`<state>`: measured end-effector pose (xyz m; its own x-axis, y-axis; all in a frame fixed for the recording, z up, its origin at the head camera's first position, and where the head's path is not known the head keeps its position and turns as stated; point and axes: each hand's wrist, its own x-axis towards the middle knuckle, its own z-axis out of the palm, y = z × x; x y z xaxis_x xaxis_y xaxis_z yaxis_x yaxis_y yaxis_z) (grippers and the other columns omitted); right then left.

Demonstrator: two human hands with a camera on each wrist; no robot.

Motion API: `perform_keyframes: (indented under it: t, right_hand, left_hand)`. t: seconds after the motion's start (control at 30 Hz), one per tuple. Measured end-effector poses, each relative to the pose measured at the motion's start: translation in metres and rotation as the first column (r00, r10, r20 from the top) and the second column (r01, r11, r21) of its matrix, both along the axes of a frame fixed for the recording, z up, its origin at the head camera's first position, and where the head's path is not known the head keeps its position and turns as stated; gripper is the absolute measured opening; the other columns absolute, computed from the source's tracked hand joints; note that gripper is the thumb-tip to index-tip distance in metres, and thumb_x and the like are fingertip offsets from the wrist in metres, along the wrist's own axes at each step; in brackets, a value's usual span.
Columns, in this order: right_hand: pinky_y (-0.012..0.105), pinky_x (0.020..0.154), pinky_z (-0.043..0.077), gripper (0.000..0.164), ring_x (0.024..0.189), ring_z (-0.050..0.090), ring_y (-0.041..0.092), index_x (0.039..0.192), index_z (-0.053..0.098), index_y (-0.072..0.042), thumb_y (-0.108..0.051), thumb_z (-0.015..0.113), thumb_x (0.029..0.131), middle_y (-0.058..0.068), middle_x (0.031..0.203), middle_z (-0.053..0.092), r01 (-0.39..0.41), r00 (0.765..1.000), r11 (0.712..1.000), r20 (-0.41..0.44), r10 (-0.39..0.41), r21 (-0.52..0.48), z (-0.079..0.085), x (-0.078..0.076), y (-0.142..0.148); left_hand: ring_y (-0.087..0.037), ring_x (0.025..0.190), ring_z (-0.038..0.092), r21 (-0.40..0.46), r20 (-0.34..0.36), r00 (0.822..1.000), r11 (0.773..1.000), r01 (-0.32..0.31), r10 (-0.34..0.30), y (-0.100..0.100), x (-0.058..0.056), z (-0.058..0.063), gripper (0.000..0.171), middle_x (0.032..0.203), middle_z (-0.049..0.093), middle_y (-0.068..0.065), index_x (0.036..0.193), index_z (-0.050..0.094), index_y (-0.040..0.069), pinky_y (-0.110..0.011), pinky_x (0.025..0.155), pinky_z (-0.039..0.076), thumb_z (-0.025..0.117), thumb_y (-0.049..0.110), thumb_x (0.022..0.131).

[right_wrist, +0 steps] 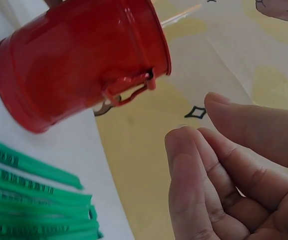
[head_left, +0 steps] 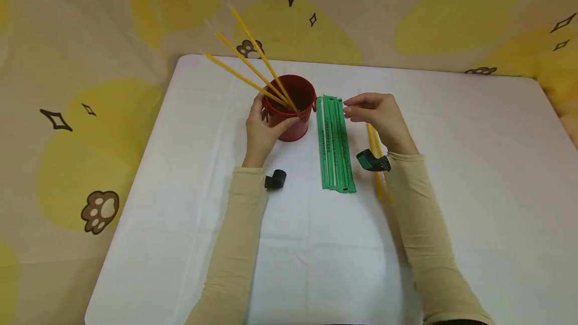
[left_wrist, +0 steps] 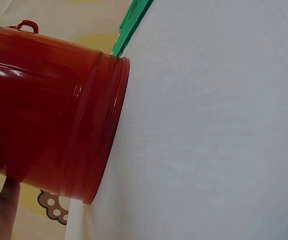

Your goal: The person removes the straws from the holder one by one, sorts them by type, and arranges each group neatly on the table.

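Observation:
A small red bucket [head_left: 294,132] stands near the far side of the table. My left hand [head_left: 263,134] grips it from the left, thumb across the front near the rim and fingers round the side. Three thin yellow sticks with clear wrapper ends [head_left: 253,68] lean out of the bucket toward the far left. My right hand [head_left: 380,117] hovers right of the bucket, beside the upper ends of slim green packets [head_left: 334,144]. In the right wrist view its thumb and fingertips [right_wrist: 183,145] stand apart with nothing between them.
More yellow sticks [head_left: 377,182] lie on the table, partly hidden under my right wrist. The green packets lie side by side, with dark print along them. A white cloth [head_left: 289,265] covers the table, and a yellow patterned sheet [head_left: 180,4] hangs behind it.

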<state>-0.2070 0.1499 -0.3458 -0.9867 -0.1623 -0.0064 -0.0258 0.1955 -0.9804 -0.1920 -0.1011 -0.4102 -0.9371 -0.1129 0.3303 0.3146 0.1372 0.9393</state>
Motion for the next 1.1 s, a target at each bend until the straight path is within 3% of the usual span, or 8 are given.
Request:
perform_keyframes:
  t: [0.17, 0.6, 0.83, 1.1]
  right_hand:
    - [0.027, 0.076, 0.055, 0.013, 0.079, 0.064, 0.019, 0.094, 0.071, 0.002, -0.005, 0.071, 0.082, 0.005, 0.087, 0.07, -0.022, 1.0, 0.999, 0.002, 0.022, -0.041, 0.009, -0.003, -0.014]
    - [0.03, 0.08, 0.054, 0.017, 0.082, 0.065, 0.025, 0.097, 0.07, 0.002, -0.009, 0.07, 0.084, 0.008, 0.09, 0.069, -0.101, 0.994, 0.994, -0.033, 0.1, -0.032, 0.033, -0.017, -0.051]
    - [0.03, 0.081, 0.054, 0.025, 0.085, 0.064, 0.024, 0.102, 0.068, 0.006, -0.011, 0.071, 0.084, 0.008, 0.093, 0.069, -0.111, 0.993, 0.993, -0.033, 0.11, -0.027, 0.034, -0.023, -0.068]
    - [0.026, 0.078, 0.054, 0.022, 0.085, 0.064, 0.022, 0.101, 0.067, 0.009, -0.005, 0.069, 0.084, 0.009, 0.093, 0.067, -0.097, 0.994, 0.991, -0.054, 0.093, -0.091, 0.034, -0.028, -0.085]
  left_hand:
    - [-0.011, 0.125, 0.041, -0.007, 0.002, 1.0, 1.0, -0.005, 0.005, 0.0, 0.002, 0.002, 0.077, 0.135, 0.049, -0.005, 0.139, 0.04, 0.006, -0.028, 0.105, 0.037, 0.081, 0.014, 0.075]
    - [-0.011, 0.125, 0.041, -0.024, 0.023, 1.0, 1.0, -0.012, 0.013, 0.0, 0.004, 0.006, 0.077, 0.136, 0.048, -0.006, 0.139, 0.039, 0.006, -0.028, 0.106, 0.035, 0.081, 0.015, 0.075]
    - [-0.013, 0.125, 0.041, -0.03, 0.002, 1.0, 1.0, -0.009, 0.009, 0.002, 0.004, 0.007, 0.076, 0.136, 0.049, -0.007, 0.139, 0.039, 0.005, -0.029, 0.106, 0.036, 0.08, 0.014, 0.075]
    - [-0.013, 0.125, 0.042, -0.033, -0.006, 1.0, 0.999, -0.005, 0.004, 0.003, 0.002, 0.005, 0.076, 0.136, 0.048, -0.008, 0.139, 0.039, 0.005, -0.03, 0.106, 0.036, 0.08, 0.013, 0.075]
